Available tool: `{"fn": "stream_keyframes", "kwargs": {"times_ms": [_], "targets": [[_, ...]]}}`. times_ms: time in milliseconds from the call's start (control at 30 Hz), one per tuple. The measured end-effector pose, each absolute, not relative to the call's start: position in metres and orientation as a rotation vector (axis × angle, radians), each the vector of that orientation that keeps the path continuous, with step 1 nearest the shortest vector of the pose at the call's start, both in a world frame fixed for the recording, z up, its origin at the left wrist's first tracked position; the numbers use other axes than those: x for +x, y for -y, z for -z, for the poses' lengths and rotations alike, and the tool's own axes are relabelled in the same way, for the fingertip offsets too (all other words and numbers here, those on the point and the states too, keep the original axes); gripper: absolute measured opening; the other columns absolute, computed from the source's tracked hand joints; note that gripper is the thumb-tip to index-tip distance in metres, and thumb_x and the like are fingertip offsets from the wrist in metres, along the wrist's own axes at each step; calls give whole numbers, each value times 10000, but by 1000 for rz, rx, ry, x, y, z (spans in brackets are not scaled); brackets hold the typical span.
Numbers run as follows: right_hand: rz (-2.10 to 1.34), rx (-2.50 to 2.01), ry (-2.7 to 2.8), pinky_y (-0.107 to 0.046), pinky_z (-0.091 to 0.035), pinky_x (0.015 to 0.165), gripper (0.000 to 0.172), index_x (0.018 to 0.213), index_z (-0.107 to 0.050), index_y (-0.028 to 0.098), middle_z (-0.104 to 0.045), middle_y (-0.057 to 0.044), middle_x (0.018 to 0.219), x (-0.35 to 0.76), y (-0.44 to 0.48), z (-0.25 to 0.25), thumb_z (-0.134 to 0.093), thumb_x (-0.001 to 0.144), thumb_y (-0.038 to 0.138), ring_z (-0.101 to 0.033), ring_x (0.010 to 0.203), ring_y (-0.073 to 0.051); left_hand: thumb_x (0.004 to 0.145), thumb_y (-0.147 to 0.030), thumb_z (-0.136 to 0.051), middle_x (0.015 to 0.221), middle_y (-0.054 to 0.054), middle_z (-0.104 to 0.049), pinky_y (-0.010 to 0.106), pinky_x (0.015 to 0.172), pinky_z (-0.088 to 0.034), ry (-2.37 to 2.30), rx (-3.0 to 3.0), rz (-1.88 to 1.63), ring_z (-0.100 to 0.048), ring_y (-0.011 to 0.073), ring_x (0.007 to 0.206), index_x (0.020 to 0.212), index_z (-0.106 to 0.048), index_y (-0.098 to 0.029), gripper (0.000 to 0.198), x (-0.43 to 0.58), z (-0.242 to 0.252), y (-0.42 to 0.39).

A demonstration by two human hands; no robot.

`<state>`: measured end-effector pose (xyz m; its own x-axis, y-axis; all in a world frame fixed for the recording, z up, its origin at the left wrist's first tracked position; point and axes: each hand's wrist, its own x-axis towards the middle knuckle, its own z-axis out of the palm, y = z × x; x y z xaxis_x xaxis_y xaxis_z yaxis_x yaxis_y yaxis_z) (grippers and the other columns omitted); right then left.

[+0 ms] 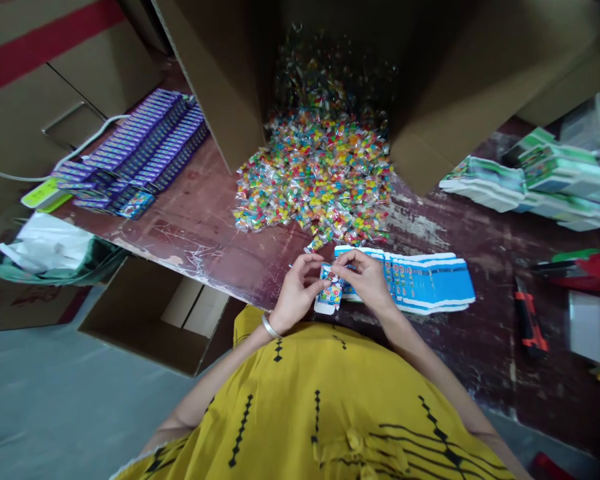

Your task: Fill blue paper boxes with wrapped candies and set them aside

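Between my two hands is a small blue printed candy box [330,293], with a white end flap standing out at its lower end. My left hand [300,290] grips the box from the left, thumb on its front. At the box's upper end, the thumb and fingers of my right hand [363,277] are pinched together; whether a candy packet is between them I cannot make out. Just right of the box, partly behind my right hand, lies a fanned row of flat blue cartons [430,283]. Beyond my hands, small clear packets of colourful candies [325,180] form a heap.
The heap spills from a large cardboard box [440,100]. Stacked purple boxes [140,143] stand at the left. Green-and-white carton stacks [555,177] and a red utility knife [530,320] lie at the right. Below the table's left edge is an open cardboard box [145,320].
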<state>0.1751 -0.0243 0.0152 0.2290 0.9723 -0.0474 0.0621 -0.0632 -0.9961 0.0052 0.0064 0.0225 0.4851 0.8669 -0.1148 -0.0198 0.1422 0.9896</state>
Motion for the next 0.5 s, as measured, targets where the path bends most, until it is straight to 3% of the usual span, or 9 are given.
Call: {"fn": "stream_keyframes", "kwargs": {"times_ms": [233, 400, 500], "targets": [[-1214, -1397, 1069, -255, -425, 585, 234, 679, -652, 178, -609, 24, 628, 191, 16, -16, -754, 726, 383, -522, 589, -120, 804, -199, -673, 1209, 89, -589, 317, 871, -535, -823, 1391, -673, -579, 226, 1124, 1275, -487, -228, 507, 0, -28, -8], [-1312, -1377, 1063, -246, -385, 548, 255, 659, -629, 178, -560, 39, 593, 193, 15, -18, -755, 734, 386, -470, 552, -105, 805, -194, -670, 1231, 90, -593, 307, 846, -540, -783, 1389, -626, -602, 219, 1074, 1330, -492, -230, 556, -2, -26, -10], [-1199, -1418, 1137, -257, -391, 563, 258, 647, -619, 181, -560, 30, 602, 189, 18, -19, -731, 766, 381, -481, 563, -112, 797, -201, -681, 1223, 85, -614, 302, 831, -538, -798, 1378, -624, -618, 213, 1033, 1297, -538, -224, 521, -3, -24, -11]]}}
